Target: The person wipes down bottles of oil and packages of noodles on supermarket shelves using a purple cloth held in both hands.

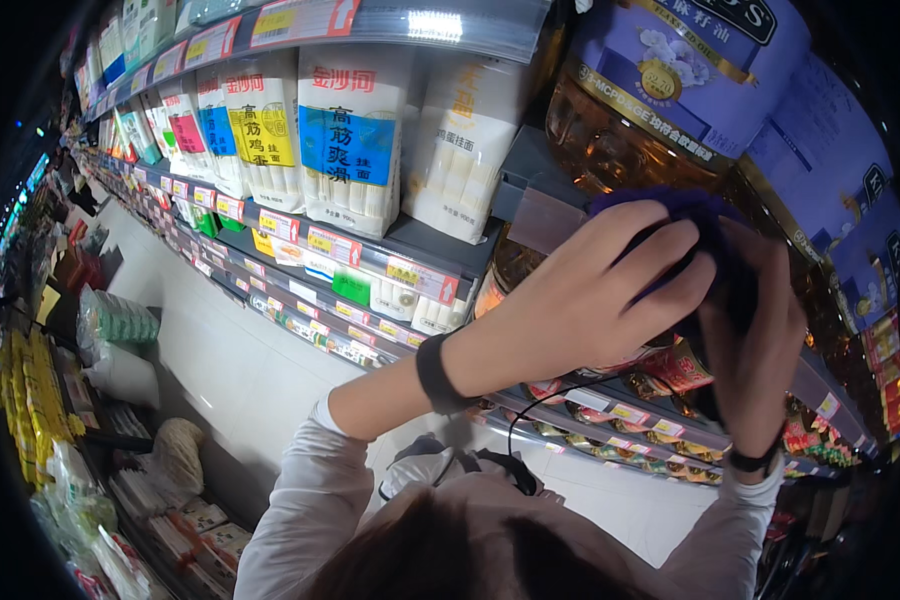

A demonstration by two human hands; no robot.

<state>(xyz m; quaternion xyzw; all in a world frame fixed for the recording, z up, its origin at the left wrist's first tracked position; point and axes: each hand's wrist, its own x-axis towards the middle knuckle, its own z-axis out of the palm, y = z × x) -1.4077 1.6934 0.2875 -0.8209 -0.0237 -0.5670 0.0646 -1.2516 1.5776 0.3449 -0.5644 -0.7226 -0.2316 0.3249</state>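
Observation:
A dark purple, fuzzy cloth (709, 202) is bunched up between both my hands in front of the cooking oil shelf. My left hand (585, 300) lies over its near side with bent fingers pressed into it. On the far side, my right hand (761, 322) grips the same cloth, slightly blurred. Most of the cloth is hidden by my fingers. Just beyond the hands stands a large bottle of flaxseed oil (675, 82) with a purple label. A second purple-labelled oil bottle (817, 165) is to its right.
Left of the bottles, bagged dried noodles (352, 142) line a shelf with price tags (334, 244). Lower shelves hold packaged goods (352, 281). Across the pale floor (217, 360), a stand carries yellow packages (26, 397). A black cable (521, 412) hangs below my hands.

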